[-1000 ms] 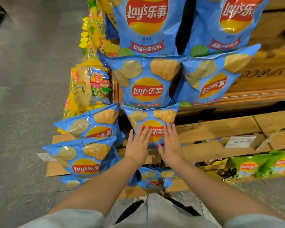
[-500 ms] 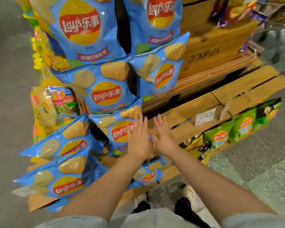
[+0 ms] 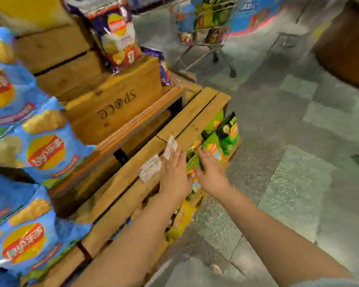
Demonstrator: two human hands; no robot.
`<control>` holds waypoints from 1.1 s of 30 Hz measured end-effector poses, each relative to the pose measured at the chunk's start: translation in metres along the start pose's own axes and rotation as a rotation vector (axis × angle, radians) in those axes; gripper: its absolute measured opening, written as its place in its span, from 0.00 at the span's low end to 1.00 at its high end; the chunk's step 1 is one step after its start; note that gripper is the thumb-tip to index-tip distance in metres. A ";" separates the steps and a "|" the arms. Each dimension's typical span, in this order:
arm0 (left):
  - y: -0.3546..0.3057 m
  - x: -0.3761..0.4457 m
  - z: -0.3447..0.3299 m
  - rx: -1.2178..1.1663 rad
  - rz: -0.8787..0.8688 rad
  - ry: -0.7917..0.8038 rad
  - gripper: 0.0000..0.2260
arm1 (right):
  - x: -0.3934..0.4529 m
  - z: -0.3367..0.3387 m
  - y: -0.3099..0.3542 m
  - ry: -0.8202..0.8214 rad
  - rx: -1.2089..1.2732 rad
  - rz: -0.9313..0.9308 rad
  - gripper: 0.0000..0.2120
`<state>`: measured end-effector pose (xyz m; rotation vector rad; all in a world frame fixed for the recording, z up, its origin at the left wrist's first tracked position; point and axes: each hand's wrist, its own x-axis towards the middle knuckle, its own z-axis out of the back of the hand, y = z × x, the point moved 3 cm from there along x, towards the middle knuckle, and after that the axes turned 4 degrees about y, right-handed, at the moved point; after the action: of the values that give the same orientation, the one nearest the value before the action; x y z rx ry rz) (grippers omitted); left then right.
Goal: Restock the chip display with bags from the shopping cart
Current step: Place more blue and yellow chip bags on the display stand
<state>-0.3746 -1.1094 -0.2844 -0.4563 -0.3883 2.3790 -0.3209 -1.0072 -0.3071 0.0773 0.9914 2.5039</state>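
Both hands reach out empty over the wooden display (image 3: 195, 119), the left hand (image 3: 175, 175) and right hand (image 3: 210, 172) each an open grip with fingers straight. Green chip bags (image 3: 226, 135) stand just beyond the right fingertips; blue chip bags (image 3: 42, 150) are stacked well to the left. The shopping cart (image 3: 203, 27), holding bags, stands far ahead, blurred.
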 end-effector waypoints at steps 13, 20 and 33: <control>-0.177 0.206 -0.049 0.007 -0.169 0.138 0.31 | 0.095 0.147 -0.173 -0.120 0.053 -0.267 0.25; -0.297 0.340 -0.057 0.037 -0.356 0.258 0.30 | 0.162 0.267 -0.254 -0.237 0.046 -0.490 0.25; -0.502 0.583 -0.101 0.022 -0.385 0.319 0.29 | 0.326 0.448 -0.464 -0.207 0.052 -0.621 0.26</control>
<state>-0.4636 -0.3385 -0.3070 -0.6738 -0.2742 1.8983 -0.3426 -0.2850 -0.3177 0.0355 0.8356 1.8635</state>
